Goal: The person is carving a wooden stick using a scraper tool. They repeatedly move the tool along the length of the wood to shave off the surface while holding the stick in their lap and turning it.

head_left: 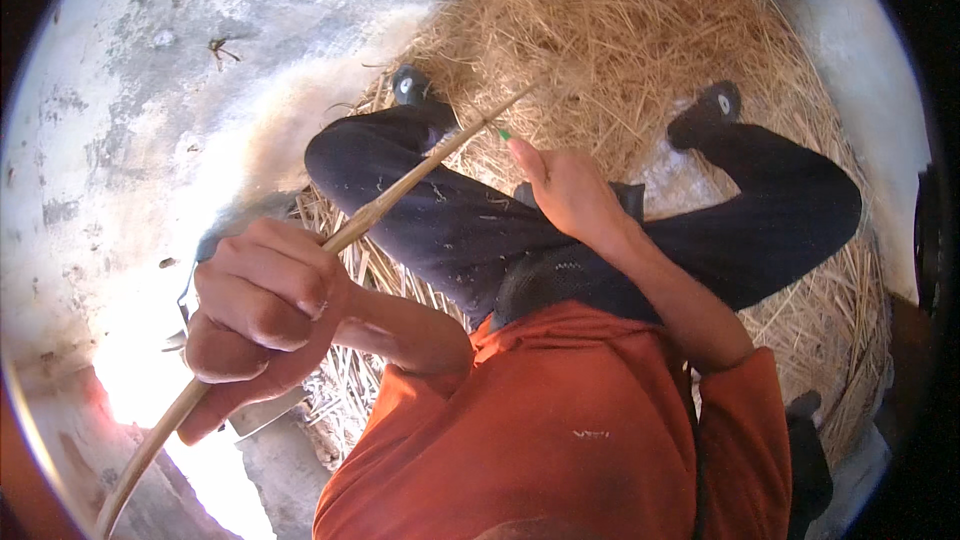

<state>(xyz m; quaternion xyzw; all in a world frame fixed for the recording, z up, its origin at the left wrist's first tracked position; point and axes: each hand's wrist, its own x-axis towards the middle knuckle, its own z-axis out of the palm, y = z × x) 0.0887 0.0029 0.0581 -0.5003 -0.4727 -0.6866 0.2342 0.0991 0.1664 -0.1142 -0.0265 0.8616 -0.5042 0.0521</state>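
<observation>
In the head view, a person sits with knees spread, and the left hand (265, 310) is closed in a fist around a long pale stalk (400, 190), which runs aslant from the lower left, across the dark trousers (440, 225), to a thin tip above the lap. The right hand (578, 190) is just beside that thin end, thumb raised and fingers curled mostly out of sight; a small green piece (504, 134) shows at the thumb tip, but one cannot tell whether it is gripped. As for progress, the stalk looks bare and in one length, tapering to its far end; how much of it is finished, and how much remains, cannot be judged. Loose straw (600, 10) lies thick over the floor ahead and to the right. At left spreads a pale, scuffed surface (120, 90), with strong light glaring low on that side.
</observation>
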